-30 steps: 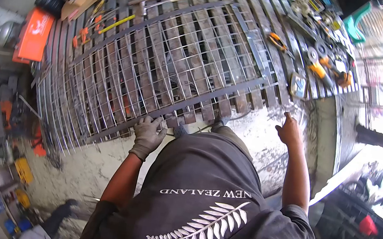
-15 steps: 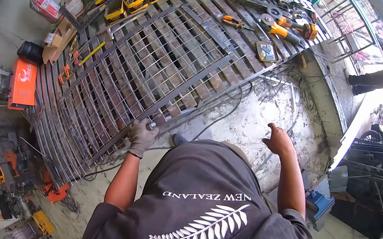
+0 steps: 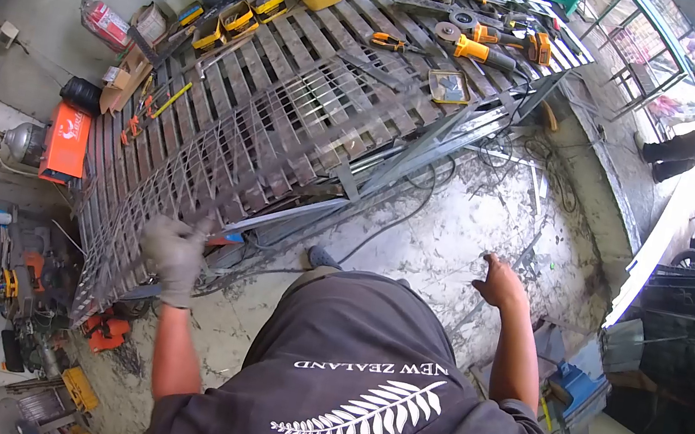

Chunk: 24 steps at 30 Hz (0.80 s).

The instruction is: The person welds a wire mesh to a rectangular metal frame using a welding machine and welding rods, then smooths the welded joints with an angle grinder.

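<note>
Fingers of my gloved left hand (image 3: pixel 171 255), blurred, close around the near edge of the metal grille (image 3: pixel 278 138), with that arm stretched forward and to the left. The grille lies across the slatted workbench (image 3: pixel 339 43). My bare right hand (image 3: pixel 501 283) is held out sideways above the floor, fingers loosely bent, holding nothing.

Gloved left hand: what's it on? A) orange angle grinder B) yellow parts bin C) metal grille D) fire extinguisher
C: the gloved left hand grips the near edge of the metal grille; the grinder, bins and extinguisher lie well away from it.
</note>
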Available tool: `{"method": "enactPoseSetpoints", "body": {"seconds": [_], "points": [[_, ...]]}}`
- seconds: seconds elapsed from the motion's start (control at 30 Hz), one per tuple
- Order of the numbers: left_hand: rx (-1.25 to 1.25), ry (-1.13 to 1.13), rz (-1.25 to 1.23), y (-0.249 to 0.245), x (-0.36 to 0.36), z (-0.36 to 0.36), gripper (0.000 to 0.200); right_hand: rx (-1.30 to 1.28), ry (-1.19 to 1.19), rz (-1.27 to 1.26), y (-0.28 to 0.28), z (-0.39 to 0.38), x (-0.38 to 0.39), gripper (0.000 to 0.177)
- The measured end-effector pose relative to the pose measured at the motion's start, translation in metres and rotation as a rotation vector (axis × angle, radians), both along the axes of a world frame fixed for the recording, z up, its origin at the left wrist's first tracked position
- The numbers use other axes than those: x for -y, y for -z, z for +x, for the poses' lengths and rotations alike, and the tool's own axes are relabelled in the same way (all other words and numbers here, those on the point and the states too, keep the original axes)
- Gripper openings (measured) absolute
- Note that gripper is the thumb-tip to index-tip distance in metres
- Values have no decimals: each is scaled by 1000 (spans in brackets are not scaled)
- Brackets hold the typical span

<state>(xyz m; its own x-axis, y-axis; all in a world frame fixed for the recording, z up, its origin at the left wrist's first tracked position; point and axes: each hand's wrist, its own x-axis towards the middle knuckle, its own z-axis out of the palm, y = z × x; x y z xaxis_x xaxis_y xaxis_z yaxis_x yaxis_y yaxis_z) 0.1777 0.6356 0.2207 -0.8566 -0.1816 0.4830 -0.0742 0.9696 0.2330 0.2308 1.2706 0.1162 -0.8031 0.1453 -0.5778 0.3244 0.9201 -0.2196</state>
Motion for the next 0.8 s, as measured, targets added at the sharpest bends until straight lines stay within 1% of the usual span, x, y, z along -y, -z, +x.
{"method": "enactPoseSetpoints", "body": {"seconds": [0.03, 0.07, 0.13, 0.17, 0.2, 0.27, 0.3, 0.37, 0.4, 0.43, 0.47, 0.57, 0.6, 0.7, 0.8], "points": [[-47, 45, 55, -52, -12, -4, 47, 12, -9, 4, 4, 4, -5, 74], [-84, 13, 43, -73, 6, -15, 43, 51, -19, 5, 6, 3, -9, 75], [-128, -19, -64, -126, 28, -43, 46, 47, -41, -13, 17, 0, -14, 75], [-115, -71, -208, -142, 41, -60, 49, 41, -52, -21, 21, -4, -16, 75], [-102, -120, -352, -155, 53, -79, 52, 31, -35, -17, 10, -6, -11, 75], [26, -192, -447, -177, 71, -115, 53, -52, -48, -40, 11, -7, -7, 74], [-6, -176, -453, -184, 77, -130, 52, -116, -55, -56, 11, -4, -5, 74], [-61, -134, -468, -183, 90, -161, 53, -146, -31, -113, 7, 6, -2, 74], [-58, -149, -492, -173, 103, -182, 59, -161, -18, -141, 8, 11, 0, 74], [-55, -164, -514, -157, 119, -204, 65, -150, -11, -128, 12, 18, -1, 74], [-50, -178, -537, -151, 126, -218, 72, -136, -3, -116, 17, 27, -4, 74], [50, -355, -574, -158, 103, -236, 84, -26, 56, -72, 34, 53, -11, 74], [119, -332, -550, -162, 112, -247, 92, -5, 68, -60, 45, 64, -15, 73], [214, -303, -504, -170, 133, -275, 90, 81, 115, -59, 80, 95, -27, 71], [301, -375, -500, -176, 142, -298, 88, 196, 115, -53, 117, 125, -30, 69]]}}
